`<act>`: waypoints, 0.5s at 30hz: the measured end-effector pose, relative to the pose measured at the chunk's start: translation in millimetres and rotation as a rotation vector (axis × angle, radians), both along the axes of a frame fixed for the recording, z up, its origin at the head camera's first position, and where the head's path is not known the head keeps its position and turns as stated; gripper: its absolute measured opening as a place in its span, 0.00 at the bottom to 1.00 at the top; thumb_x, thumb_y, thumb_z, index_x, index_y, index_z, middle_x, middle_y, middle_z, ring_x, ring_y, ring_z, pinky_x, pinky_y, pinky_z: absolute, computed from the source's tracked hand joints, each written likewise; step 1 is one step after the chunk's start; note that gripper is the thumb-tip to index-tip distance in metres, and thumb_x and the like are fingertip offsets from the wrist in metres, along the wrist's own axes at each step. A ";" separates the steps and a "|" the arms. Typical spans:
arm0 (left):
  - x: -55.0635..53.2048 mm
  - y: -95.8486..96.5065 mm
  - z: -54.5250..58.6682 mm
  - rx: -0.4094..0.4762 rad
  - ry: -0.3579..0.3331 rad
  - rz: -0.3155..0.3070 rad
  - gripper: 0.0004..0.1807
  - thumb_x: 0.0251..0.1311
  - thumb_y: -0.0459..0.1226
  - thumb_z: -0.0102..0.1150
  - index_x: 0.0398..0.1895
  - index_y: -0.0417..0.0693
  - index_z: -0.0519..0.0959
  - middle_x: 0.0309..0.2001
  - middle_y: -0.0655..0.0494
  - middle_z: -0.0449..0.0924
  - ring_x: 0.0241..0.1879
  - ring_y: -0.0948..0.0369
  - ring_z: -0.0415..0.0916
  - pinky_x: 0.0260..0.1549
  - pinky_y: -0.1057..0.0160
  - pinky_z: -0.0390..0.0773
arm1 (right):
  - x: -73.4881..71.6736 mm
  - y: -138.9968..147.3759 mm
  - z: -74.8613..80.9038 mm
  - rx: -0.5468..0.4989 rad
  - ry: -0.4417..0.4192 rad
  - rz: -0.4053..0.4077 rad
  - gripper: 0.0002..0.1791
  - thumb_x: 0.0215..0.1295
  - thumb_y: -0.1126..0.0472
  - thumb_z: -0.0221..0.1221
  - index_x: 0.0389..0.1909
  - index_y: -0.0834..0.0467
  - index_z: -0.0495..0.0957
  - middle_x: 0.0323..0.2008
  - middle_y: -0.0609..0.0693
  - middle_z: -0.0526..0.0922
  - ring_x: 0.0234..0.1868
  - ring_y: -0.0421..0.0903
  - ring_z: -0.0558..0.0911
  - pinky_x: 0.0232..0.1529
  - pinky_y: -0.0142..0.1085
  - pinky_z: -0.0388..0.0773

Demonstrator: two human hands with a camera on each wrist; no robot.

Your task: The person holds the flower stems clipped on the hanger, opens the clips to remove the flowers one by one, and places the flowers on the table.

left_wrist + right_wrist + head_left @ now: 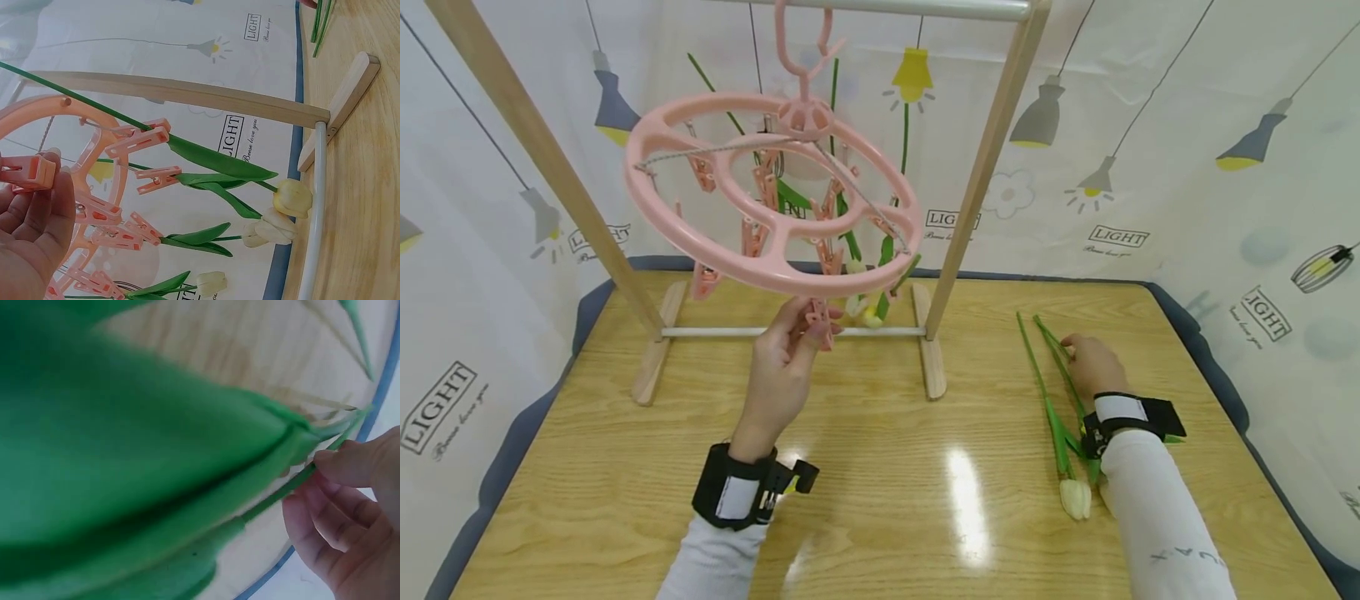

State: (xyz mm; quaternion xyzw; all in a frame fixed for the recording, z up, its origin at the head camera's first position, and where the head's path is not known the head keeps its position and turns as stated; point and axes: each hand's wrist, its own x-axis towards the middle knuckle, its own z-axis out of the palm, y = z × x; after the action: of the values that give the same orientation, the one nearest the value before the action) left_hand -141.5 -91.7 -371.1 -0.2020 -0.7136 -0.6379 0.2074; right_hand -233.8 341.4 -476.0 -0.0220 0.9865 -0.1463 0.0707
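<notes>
A round pink drying hanger [775,279] with several clothespins hangs from a bar. At its near rim my left hand [778,379] pinches a pink clothespin [820,321] between thumb and fingers; the left wrist view shows this clothespin [28,173] with no flower in it. Several artificial tulips hang heads down from other clips, one with a pale yellow head [292,197]. On the table at right, my right hand [1096,367] pinches the green stem [275,495] of a tulip, whose head is hidden by the forearm. Beside it lies another white tulip [1075,498].
A wooden stand [988,167] with a metal top bar carries the hanger, and its feet [931,367] rest on the wood-grain table [880,467]. A lower white rod [722,332] joins the two sides. Lamp-patterned cloth [1187,225] encloses the table's back and sides.
</notes>
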 end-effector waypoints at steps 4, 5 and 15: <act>-0.1 0.4 0.1 -0.001 0.001 -0.004 0.16 0.68 0.23 0.47 0.57 0.29 0.70 0.42 0.29 0.78 0.38 0.54 0.77 0.33 0.76 0.76 | 3.0 -2.3 -0.5 0.078 0.047 0.016 0.22 0.65 0.74 0.50 0.60 0.69 0.69 0.49 0.79 0.75 0.44 0.72 0.77 0.38 0.64 0.78; -0.2 0.6 0.1 -0.003 0.001 -0.004 0.16 0.68 0.23 0.47 0.58 0.29 0.70 0.42 0.30 0.78 0.38 0.55 0.77 0.33 0.76 0.76 | 3.9 -3.0 -0.2 0.086 0.052 0.015 0.22 0.65 0.74 0.51 0.60 0.68 0.69 0.49 0.79 0.75 0.43 0.72 0.77 0.37 0.65 0.78; -0.6 1.6 0.3 0.006 0.004 -0.005 0.16 0.67 0.23 0.47 0.57 0.28 0.70 0.42 0.31 0.79 0.38 0.55 0.77 0.33 0.76 0.76 | 5.3 -1.0 -0.4 0.075 0.004 0.032 0.23 0.65 0.73 0.51 0.61 0.71 0.67 0.49 0.80 0.72 0.46 0.73 0.75 0.40 0.64 0.78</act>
State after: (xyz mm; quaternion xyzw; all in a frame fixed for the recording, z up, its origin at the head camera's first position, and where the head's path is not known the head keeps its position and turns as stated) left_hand -142.0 -90.1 -370.8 -0.2045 -0.7108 -0.6402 0.2076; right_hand -228.5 340.5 -476.4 -0.0353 0.9909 -0.1081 0.0719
